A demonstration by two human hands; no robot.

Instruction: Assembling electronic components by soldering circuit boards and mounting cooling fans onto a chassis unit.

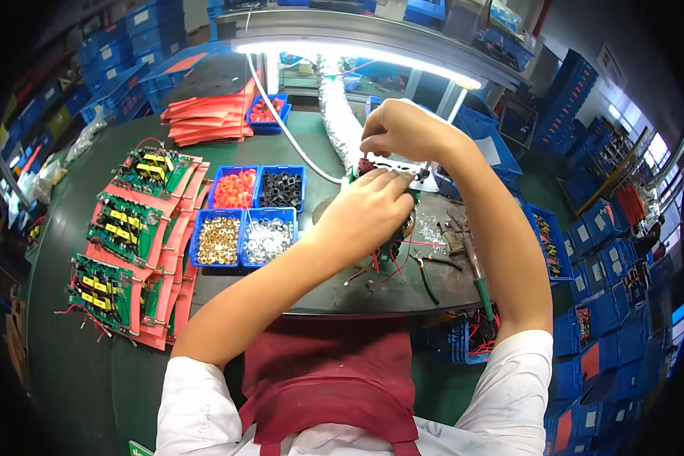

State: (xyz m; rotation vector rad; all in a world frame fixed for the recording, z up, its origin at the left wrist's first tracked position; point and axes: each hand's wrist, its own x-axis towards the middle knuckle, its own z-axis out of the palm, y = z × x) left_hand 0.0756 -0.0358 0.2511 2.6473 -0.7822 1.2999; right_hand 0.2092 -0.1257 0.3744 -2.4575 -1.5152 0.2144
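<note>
Circuitry [397, 165], likely stiff but fragile, best held by edges clear of its red wires [376, 262], sits under my left hand [370, 207], grip hidden; my right hand [401, 129] bunches its fingertips at the far end, pinching what I can't tell, over the bench [323, 299].

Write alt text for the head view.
Left hand on a wired assembly on a workbench; right hand, fingers curled, at its far side. Left: green boards on red sheets, blue bins of small parts. Right: a green-handled tool.
</note>
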